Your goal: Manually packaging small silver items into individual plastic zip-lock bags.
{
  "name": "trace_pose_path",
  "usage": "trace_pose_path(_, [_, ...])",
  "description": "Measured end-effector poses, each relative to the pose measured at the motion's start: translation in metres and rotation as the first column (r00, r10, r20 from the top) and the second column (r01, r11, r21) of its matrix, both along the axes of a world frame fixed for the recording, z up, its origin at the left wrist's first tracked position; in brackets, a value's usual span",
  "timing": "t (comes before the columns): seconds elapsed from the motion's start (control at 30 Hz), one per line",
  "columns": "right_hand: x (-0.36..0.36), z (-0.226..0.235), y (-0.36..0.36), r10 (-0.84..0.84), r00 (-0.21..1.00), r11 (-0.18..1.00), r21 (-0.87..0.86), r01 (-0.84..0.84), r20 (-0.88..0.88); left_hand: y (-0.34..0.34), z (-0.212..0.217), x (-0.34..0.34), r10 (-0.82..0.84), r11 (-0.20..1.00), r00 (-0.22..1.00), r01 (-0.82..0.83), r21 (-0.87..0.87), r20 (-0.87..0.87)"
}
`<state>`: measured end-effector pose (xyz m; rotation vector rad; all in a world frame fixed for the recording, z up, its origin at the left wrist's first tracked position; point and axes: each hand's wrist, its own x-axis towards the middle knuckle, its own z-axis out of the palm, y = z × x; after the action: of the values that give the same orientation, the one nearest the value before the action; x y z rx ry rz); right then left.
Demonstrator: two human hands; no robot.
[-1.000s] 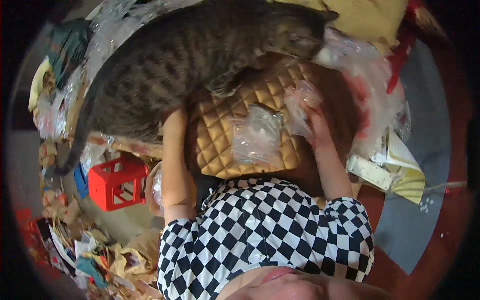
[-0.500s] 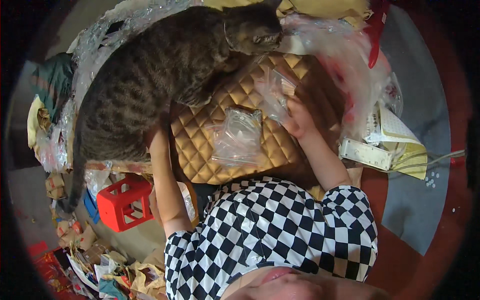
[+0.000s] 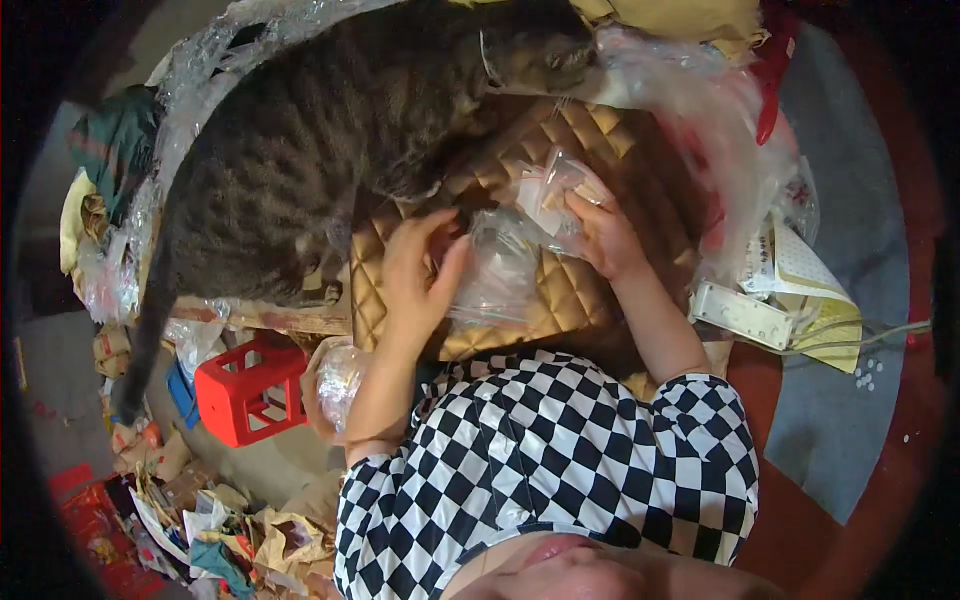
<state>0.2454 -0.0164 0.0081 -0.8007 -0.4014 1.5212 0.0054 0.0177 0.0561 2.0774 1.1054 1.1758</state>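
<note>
My right hand (image 3: 608,238) is closed on a clear plastic zip bag (image 3: 552,205), with something pale and flat showing in it. The bag is held above a gold-brown quilted mat (image 3: 400,335). To its left, a small pile of clear plastic bags (image 3: 495,270) lies on the mat. My left hand (image 3: 420,265) is at the left edge of this pile, thumb and fingers apart, apparently empty; its fingertips are partly in shadow. A grey striped cat (image 3: 300,150) wearing a pale collar stands just beyond my left hand, along the mat's far left side.
Crumpled clear plastic (image 3: 720,100) lies at the far right, by a red object (image 3: 770,90). A white power strip (image 3: 742,316) with cables sits right of the mat. A red stool (image 3: 245,400) stands on the floor at left, above scattered paper and cardboard scraps (image 3: 240,530).
My left hand has come from beside the cat, at the mat's left edge, over to the bag pile. My right hand still holds its bag, slightly shifted. The cat's head has moved right.
</note>
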Motion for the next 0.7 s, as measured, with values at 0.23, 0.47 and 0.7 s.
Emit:
trace_pose_path(0.23, [0.028,-0.001,-0.001,-0.085,0.924,0.995,-0.022,0.101,0.374,0.038,0.017,0.039,-0.158,0.691,0.933,0.339,-0.639,0.324])
trace_pose_path(0.47, [0.051,0.019,0.0,-0.514,0.852,0.85,0.188,0.491,0.101,0.048,0.006,0.055,-0.247,0.967,0.93,0.219,-0.129,-0.273])
trace_pose_path(0.7, [0.048,-0.003,0.006,-0.431,0.883,0.9,0.162,0.405,0.187,0.041,0.059,0.063,0.054,0.759,0.915,0.223,0.611,-0.4])
